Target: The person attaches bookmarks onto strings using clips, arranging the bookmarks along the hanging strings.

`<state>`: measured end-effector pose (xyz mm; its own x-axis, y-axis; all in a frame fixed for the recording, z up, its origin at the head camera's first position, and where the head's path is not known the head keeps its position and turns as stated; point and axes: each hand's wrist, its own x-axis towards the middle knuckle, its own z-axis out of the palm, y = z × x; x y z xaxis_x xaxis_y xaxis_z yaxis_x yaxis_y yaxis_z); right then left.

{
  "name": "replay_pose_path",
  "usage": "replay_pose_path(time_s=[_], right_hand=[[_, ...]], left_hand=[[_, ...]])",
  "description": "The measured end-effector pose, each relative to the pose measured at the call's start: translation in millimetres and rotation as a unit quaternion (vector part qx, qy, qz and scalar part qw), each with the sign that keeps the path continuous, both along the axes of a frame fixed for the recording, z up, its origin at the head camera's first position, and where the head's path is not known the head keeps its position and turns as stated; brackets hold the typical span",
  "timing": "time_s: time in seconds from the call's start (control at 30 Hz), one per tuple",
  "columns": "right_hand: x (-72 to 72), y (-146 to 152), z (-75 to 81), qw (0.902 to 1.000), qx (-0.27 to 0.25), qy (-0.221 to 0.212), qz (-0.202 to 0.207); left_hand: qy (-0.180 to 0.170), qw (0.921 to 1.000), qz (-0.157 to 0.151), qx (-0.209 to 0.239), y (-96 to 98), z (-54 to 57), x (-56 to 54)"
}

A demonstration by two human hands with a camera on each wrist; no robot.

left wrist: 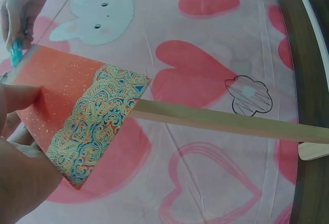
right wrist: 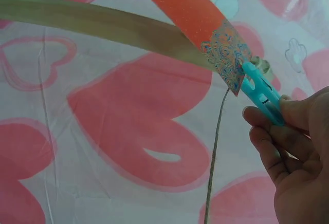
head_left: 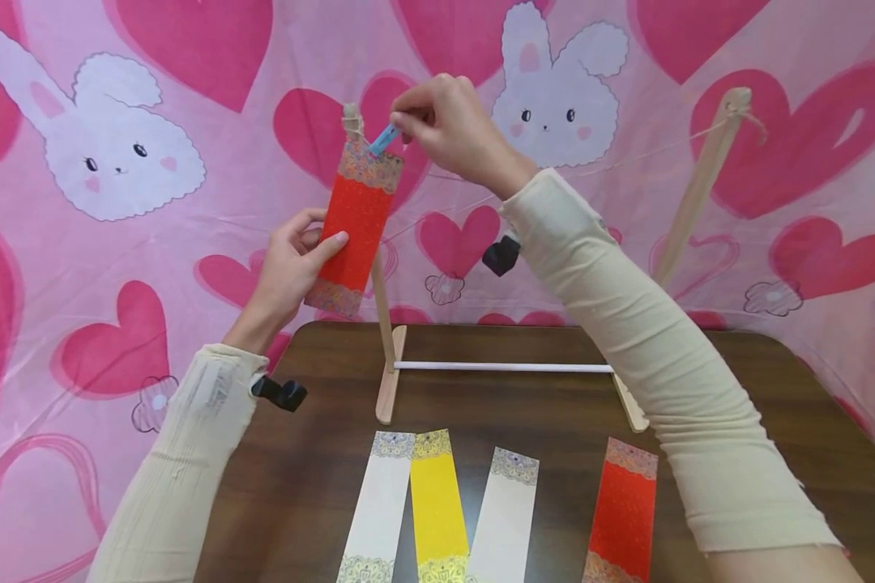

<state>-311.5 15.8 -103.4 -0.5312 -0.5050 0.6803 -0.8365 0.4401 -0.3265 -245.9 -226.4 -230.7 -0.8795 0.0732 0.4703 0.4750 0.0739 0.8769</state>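
Note:
My left hand point(head_left: 292, 263) holds a red paper strip point(head_left: 360, 212) with patterned bands at both ends, thumb across its front and fingers behind. The strip is raised and tilted beside the left post of a wooden stand point(head_left: 382, 312). Between thumb and fingers, my right hand point(head_left: 455, 129) pinches a light blue clothespin point(head_left: 384, 139) at the strip's top edge. In the right wrist view the clothespin point(right wrist: 261, 91) has its tip at the patterned corner of the strip point(right wrist: 226, 54). A thin string point(right wrist: 217, 147) runs from behind that corner.
On the brown table point(head_left: 299, 453) lie a white strip point(head_left: 379, 510), a yellow strip point(head_left: 439, 510), another white strip point(head_left: 506, 518) and a red strip point(head_left: 622, 518). The stand's right post point(head_left: 703, 186) carries the string's other end. A pink heart-and-rabbit cloth point(head_left: 226, 202) hangs behind.

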Motion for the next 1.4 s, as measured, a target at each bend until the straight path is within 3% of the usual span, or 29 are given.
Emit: replay_pose_path(time_s=[0.33,0.5,0.63,0.97,1.2,1.4], right_hand=[[-3.2,5,-6.6,0.9949,0.063,-0.077,-0.02],[-3.7,11,-14.9,0.9951,0.062,-0.075,-0.016],[0.8,20,-20.6,0.9956,0.055,-0.073,-0.021],[22.9,55,-45.1,0.9973,0.025,0.042,-0.055],[35.3,77,-63.4,0.995,0.012,0.091,-0.037],[48.5,93,-81.5,0.9919,0.024,0.124,-0.015]], left_hand=[[-0.001,0.9997,0.012,-0.02,1.9,-3.4,-0.5],[-0.009,0.9996,0.013,-0.024,1.0,-8.4,2.8],[-0.016,0.9985,0.033,-0.042,0.0,-13.3,5.1],[0.008,0.9939,0.072,-0.082,-8.7,-32.2,17.1],[0.009,0.9899,0.082,-0.115,-20.4,-56.5,46.0],[0.011,0.9895,0.083,-0.118,-22.9,-69.9,65.6]])
